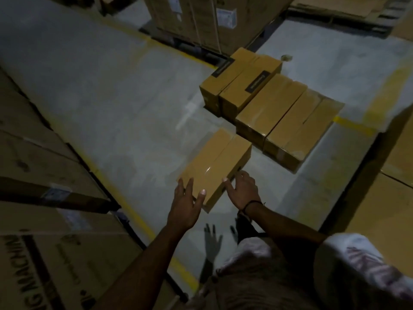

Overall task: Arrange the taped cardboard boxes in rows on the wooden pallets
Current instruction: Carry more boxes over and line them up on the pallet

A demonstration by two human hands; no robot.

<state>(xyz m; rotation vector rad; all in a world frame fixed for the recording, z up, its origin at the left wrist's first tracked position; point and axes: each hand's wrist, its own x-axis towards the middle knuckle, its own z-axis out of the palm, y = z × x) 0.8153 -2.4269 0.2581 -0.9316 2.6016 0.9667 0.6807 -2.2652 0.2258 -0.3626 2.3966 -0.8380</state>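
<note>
- Left hand (pixel 186 201): arm outstretched, fingers spread straight over the box's (pixel 218 161) near corner; grip released.
- Right hand (pixel 243 190): thumb on top, fingers curled down the right side; grip grasping the box.

Dim warehouse aisle, light weak and uneven. The grey concrete floor (pixel 111 97) carried a pale glare patch (pixel 187 113) near the middle. A yellow painted line (pixel 143 222) ran diagonally beside the left-hand large cartons (pixel 44 253), one printed with "MACHIN" in dark letters. A short yellow stripe (pixel 355 125) lay at right, next to broad cardboard surfaces (pixel 397 209). Tall strapped cartons (pixel 192 21) with white labels stood at the far end. A small round object (pixel 286 57) on the floor was too blurred to identify.
</note>
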